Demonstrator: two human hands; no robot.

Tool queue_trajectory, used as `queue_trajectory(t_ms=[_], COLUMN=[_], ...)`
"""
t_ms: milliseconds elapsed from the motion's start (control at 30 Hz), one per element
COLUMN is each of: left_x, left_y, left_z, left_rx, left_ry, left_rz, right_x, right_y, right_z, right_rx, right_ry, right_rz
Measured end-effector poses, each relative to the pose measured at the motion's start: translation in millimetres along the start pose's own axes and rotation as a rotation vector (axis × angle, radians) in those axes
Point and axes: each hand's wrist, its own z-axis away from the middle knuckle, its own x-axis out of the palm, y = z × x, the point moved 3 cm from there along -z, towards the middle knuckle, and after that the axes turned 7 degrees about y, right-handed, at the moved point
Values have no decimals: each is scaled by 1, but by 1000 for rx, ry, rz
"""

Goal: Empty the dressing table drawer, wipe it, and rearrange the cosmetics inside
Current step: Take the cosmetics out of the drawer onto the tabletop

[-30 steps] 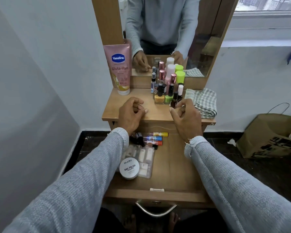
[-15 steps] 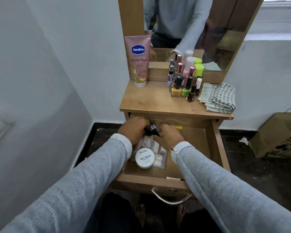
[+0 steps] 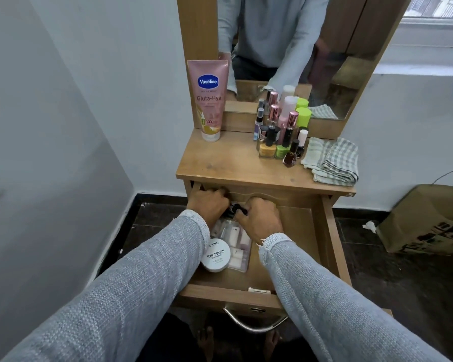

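Note:
The dressing table drawer (image 3: pixel 330 246) is pulled out. Both my hands reach into its back. My left hand (image 3: pixel 207 203) and my right hand (image 3: pixel 262 219) have curled fingers that close from both sides on small dark cosmetics (image 3: pixel 232 208); anything else they hold is hidden. Nearer the front lie a clear plastic pack (image 3: pixel 237 240) and a white round nail polish remover tub (image 3: pixel 216 256), half under my left sleeve.
On the tabletop (image 3: pixel 228 163) stand a pink Vaseline tube (image 3: pixel 210 100), a cluster of nail polish bottles (image 3: pixel 277 142) and a folded checked cloth (image 3: pixel 334 160). A mirror rises behind them. A brown paper bag (image 3: pixel 426 220) sits on the dark floor at right. A wall is close on the left.
My hands came down from the tabletop edge into the drawer and closed on the small items at its back. The coloured sticks seen earlier are now covered by my right hand.

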Motion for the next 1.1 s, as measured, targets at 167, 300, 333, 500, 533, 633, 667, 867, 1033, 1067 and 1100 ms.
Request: queue_trajectory(t_ms=[167, 300, 333, 500, 533, 633, 667, 867, 1033, 1067, 1100], left_x=[-2, -8, -12, -47, -57, -88, -98, -119, -114, -113, -112], left_y=[1, 1, 2, 7, 8, 11, 12, 16, 25, 27, 29], left_z=[1, 13, 17, 38, 41, 36, 30, -23, -52, -55, -58], left_rx=[-17, -52, -49, -19, -23, -64, -93, -237, -277, -283, -292], left_ry=[82, 197, 220, 380, 445, 617, 656, 706, 662, 664, 663], left_rz=[43, 175, 207, 419, 496, 706, 759, 917, 927, 932, 939], right_x=[-35, -67, -74, -115, -124, -146, -151, -159, -162, -162, -161], right_y=[-1, 0, 0, 7, 10, 18, 21, 31, 35, 36, 37], right_z=[5, 14, 15, 15, 13, 4, 1, -21, -33, -36, -38], right_rx=[-51, -112, -135, -199, -193, -158, -144, -110, -126, -128, -130], right_ry=[129, 235, 257, 368, 390, 470, 495, 533, 529, 526, 523], right_rz=[-144, -246, -267, -271, -271, -258, -253, -215, -183, -180, -177])
